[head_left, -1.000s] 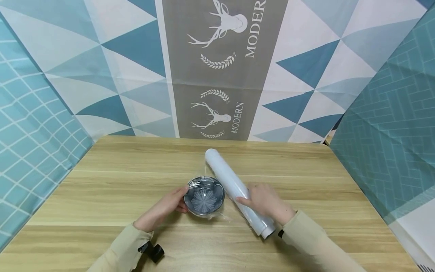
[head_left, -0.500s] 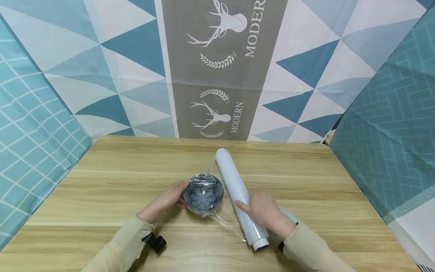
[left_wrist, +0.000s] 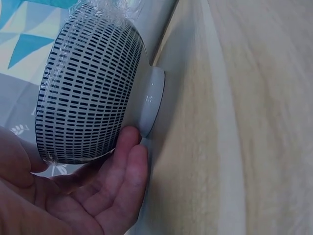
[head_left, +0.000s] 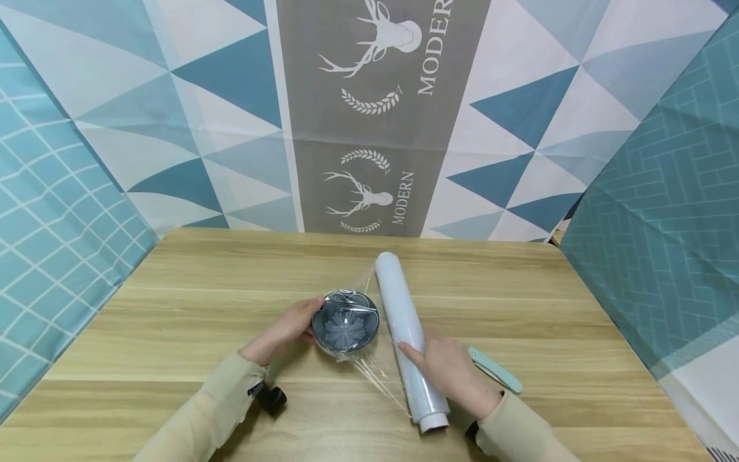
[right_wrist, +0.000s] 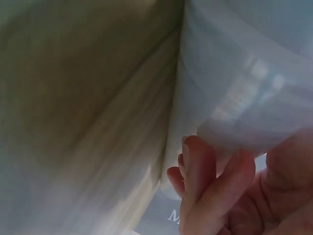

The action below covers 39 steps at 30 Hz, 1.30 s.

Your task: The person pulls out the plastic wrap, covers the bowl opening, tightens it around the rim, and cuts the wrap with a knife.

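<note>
Across the back, a patterned backdrop (head_left: 369, 119) of blue, grey and white triangles, with two deer heads and the word MODERN on its grey band; at the left, a blue cloth (head_left: 58, 212) with white grid lines; at the right, a teal cloth (head_left: 646, 224) with a brick-like pattern; below, a wood-grain tabletop (head_left: 231, 269); from the near edge, two beige sleeves (head_left: 199, 410); right of centre, a long white roll (head_left: 401, 308), slanting from the far part of the tabletop toward the near edge; from the roll across to a patterned bowl (left_wrist: 88, 88), clear film (head_left: 372, 372), stretched and gathered into creases by the bowl's near side; on the near half of the roll, the right hand (head_left: 447, 369), with fingers curled round it and thumb along its top; at the bowl's left side, the left hand (head_left: 288, 326), gripping it with thumb at the rim and fingertips underneath, close to the foot; around the bowl's pale outside, rows of dark dashes; inside, under the film, a pale ridged star shape (head_left: 345, 331); just right of the right hand, a slim turquoise tool (head_left: 494, 370), lying flat; at the left wrist, a small black cylinder (head_left: 272, 399).
</note>
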Each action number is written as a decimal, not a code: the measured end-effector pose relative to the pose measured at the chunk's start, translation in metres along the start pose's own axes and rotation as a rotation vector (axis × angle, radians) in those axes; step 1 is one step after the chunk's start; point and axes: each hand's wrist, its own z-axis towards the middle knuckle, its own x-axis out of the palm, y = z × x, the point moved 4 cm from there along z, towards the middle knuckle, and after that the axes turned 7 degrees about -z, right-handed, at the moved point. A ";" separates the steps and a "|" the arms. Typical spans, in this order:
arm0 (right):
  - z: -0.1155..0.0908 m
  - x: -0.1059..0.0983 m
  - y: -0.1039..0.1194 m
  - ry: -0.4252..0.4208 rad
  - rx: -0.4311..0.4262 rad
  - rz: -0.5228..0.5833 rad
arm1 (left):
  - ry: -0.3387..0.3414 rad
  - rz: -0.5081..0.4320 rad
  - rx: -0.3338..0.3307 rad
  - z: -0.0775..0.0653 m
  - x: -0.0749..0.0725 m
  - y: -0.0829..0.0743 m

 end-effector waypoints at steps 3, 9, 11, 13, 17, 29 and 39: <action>-0.004 0.001 0.001 -0.010 0.017 -0.019 | -0.005 -0.006 -0.006 0.003 -0.001 0.000; -0.011 0.003 0.003 -0.030 0.043 0.000 | -0.001 -0.002 -0.005 0.005 -0.002 0.000; -0.012 0.003 0.004 -0.024 0.046 0.019 | -0.008 -0.004 -0.004 0.006 -0.002 0.000; -0.012 0.004 0.004 -0.008 0.052 0.037 | -0.006 0.005 0.001 0.006 -0.001 -0.001; -0.011 0.003 0.002 0.037 0.066 0.077 | -0.020 0.028 -0.011 0.007 -0.001 -0.002; -0.010 -0.002 -0.010 0.024 0.033 0.149 | -0.152 0.343 0.124 0.003 -0.003 -0.014; -0.006 -0.019 -0.050 -0.085 0.009 0.085 | -0.324 0.780 0.457 -0.027 0.013 -0.048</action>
